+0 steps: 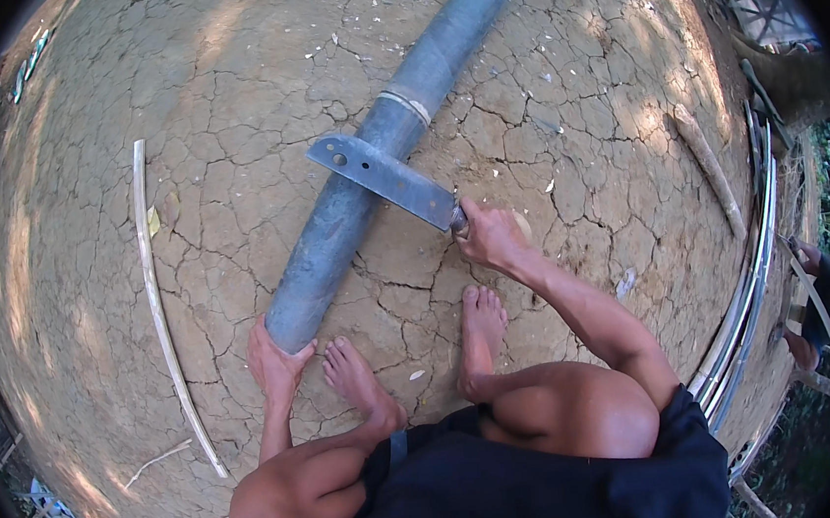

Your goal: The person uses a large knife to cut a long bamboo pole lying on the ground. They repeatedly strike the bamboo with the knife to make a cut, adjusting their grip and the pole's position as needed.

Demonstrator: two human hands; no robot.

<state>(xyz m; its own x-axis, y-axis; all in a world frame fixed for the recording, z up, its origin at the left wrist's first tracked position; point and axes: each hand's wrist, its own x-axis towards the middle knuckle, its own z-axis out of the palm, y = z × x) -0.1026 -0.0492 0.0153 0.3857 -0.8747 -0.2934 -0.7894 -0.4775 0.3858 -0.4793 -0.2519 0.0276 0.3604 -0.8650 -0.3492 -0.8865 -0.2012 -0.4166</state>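
Note:
A thick grey-green bamboo pole (333, 229) lies slantwise on the ground, running from near my feet to the far right, with pale rings at its joints. My left hand (278, 362) grips the pole's near end, its thumb around the lower rim. In my right hand (494, 237) is a machete, held by its handle. The machete's broad grey blade (393, 179) has a few holes near its tip and crosses over the pole just on the near side of a joint. Whether the edge touches the bamboo I cannot tell.
My bare feet (485, 324) stand close to the pole's near end. A thin pale strip (152, 282) lies on the cracked earth at left, a short stick (709, 170) at right. Long split poles (755, 288) lie along the right side, where another person's hand (806, 256) shows.

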